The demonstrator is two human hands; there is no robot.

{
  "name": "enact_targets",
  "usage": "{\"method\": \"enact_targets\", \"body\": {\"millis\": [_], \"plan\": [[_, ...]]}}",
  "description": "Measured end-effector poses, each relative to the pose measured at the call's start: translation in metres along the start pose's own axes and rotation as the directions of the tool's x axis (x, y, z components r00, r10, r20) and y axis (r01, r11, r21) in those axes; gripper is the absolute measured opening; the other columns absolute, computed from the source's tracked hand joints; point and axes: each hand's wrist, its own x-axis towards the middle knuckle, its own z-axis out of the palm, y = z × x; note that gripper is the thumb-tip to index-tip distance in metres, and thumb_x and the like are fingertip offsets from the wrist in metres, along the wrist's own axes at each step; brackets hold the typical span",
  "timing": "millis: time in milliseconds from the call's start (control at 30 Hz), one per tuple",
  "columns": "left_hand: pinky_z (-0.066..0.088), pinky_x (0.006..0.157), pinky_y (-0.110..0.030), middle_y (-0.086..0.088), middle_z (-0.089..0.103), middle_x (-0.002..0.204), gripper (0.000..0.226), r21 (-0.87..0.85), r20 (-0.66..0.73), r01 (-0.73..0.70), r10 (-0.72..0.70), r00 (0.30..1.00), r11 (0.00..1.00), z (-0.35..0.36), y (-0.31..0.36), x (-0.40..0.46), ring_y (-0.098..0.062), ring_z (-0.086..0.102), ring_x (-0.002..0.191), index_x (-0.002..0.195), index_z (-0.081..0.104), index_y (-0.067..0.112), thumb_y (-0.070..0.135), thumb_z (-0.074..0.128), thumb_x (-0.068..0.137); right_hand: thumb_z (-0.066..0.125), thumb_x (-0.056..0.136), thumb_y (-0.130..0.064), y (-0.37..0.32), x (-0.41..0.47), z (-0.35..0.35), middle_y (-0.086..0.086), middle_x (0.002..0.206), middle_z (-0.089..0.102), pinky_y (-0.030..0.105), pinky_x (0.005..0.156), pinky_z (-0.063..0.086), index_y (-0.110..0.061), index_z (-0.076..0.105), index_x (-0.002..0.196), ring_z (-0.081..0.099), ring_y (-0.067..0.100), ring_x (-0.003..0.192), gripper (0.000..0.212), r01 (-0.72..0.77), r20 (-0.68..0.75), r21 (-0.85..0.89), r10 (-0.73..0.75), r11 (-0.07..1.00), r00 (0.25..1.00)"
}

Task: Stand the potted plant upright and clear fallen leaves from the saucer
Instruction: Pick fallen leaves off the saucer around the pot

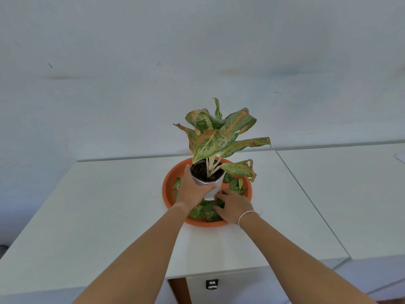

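At the frame's centre your plant [221, 137], variegated green leaves browning at the edges, stands nearly upright in a white pot [213, 186] on the orange saucer [169, 183], with loose green leaves [207, 210] scattered around it. Your left hand [192, 189] wraps the pot's side, fingers curled round it. Your right hand [233, 206] lies flat, fingers spread, on the leaves at the saucer's near edge, a thin bracelet [245, 215] at the wrist; the small label [212, 284] at lower centre is too blurred to read.

We cannot see the pot's [210, 189] left wall, covered by the left hand [192, 189]. The right hand [233, 207] hides leaves [208, 210] and saucer [171, 183] rim at 5 o'clock. Both forearms are cut off at the bottom edge. The drawer label [212, 284] is too small to read.
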Motion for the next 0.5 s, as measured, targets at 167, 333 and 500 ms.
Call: {"method": "enact_targets", "body": {"millis": [167, 333, 500], "plan": [[0.046, 0.089, -0.018, 0.012, 0.056, 0.121, 0.078, -0.004, -0.035, -0.016, 0.016, 0.999, 1.0, 0.0012, -0.0039, 0.002, -0.012, 0.053, 0.118, 0.128, 0.04, 0.023, 0.028, 0.086, 0.065, 0.036, 0.093, -0.048, -0.0014, -0.0006, -0.0013, -0.002, 0.151, 0.034, 0.038, 0.102, 0.041, -0.029, 0.038, 0.141, 0.037, 0.023, 0.136, 0.052, 0.007, 0.001, 0.004, -0.007, 1.0, 1.0], [0.039, 0.077, -0.01, 0.013, 0.053, 0.109, 0.08, 0.032, -0.039, -0.025, 0.026, 0.999, 0.999, -0.0018, -0.0015, 0.0053, -0.008, 0.053, 0.102, 0.122, 0.038, 0.023, 0.033, 0.088, 0.06, 0.037, 0.093, -0.047, -0.0014, -0.0013, -0.0017, -0.003, 0.149, 0.036, 0.039, 0.1, 0.044, -0.028, 0.039, 0.141, 0.04, 0.022, 0.134, 0.052, 0.008, 0.0, 0.014, -0.008, 1.0, 1.0], [0.036, 0.069, -0.006, 0.011, 0.051, 0.11, 0.082, 0.073, -0.036, -0.028, 0.031, 0.999, 0.997, -0.0045, -0.0023, 0.0069, -0.008, 0.051, 0.101, 0.119, 0.034, 0.025, 0.036, 0.088, 0.059, 0.036, 0.093, -0.045, 0.0, -0.0012, -0.0019, -0.003, 0.149, 0.036, 0.039, 0.1, 0.044, -0.027, 0.04, 0.141, 0.041, 0.023, 0.133, 0.051, 0.011, 0.006, 0.018, -0.011, 1.0, 1.0]]}}
